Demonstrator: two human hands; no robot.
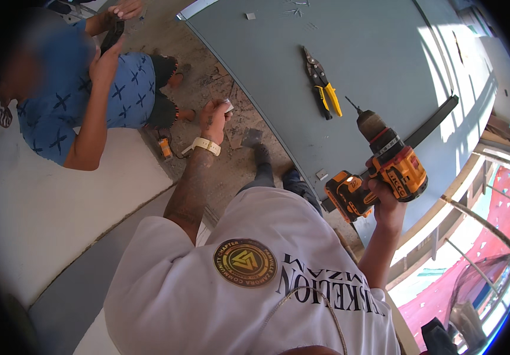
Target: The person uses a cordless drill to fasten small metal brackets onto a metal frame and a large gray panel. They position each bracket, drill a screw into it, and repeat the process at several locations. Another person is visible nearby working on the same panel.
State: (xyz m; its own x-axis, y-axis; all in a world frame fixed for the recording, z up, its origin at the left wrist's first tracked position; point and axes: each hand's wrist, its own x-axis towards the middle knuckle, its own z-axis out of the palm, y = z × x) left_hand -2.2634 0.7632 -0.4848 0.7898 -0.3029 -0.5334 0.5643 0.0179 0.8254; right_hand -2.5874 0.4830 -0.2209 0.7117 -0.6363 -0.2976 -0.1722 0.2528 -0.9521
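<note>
My right hand grips the handle of an orange and black cordless drill. The drill's thin bit points away over a large grey panel. Off the panel's left edge, my left hand pinches a small light-coloured piece; its exact kind is too small to tell. Tin snips with yellow and black handles lie on the panel, beyond the drill's tip. Partly hidden behind the drill, a long dark strip lies across the panel.
At the left, a person in a blue patterned shirt holds a dark device. Small square pieces and several loose bits rest on the panel. An orange tool lies on the littered floor. Window bars stand at right.
</note>
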